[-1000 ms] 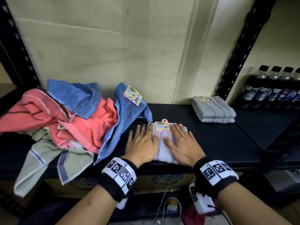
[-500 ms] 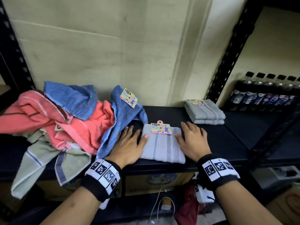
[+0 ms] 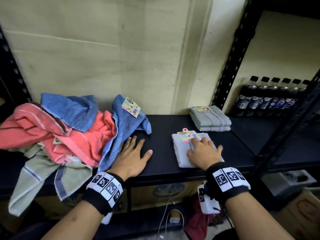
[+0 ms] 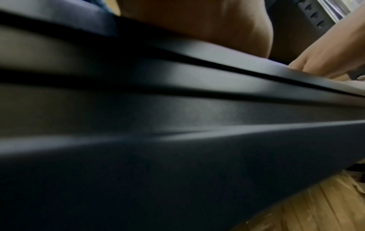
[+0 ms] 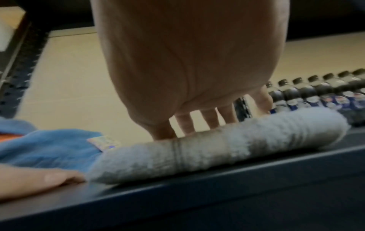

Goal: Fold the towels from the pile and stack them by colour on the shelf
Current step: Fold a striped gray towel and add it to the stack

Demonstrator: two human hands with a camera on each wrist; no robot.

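A folded grey towel point(image 3: 180, 153) with a paper label lies on the black shelf point(image 3: 161, 163), and my right hand point(image 3: 201, 149) presses flat on it with straight fingers. From the right wrist view the same grey towel point(image 5: 217, 150) shows as a thick fold under the fingers point(image 5: 183, 123). My left hand point(image 3: 133, 153) rests flat and empty on the bare shelf, touching a blue towel point(image 3: 121, 125) at the edge of the pile point(image 3: 57, 135). Two folded grey towels point(image 3: 210, 118) sit stacked at the back right.
The pile holds pink, blue and pale green towels, some hanging over the shelf's front edge. Black uprights point(image 3: 232, 54) frame the bay. Dark bottles point(image 3: 270, 99) stand on the neighbouring shelf at right. Boxes and cables lie below.
The folded grey towel has slid right along the shelf under my right hand, which now lies on top of it. My left hand has come off the towel and moved left toward the pile.
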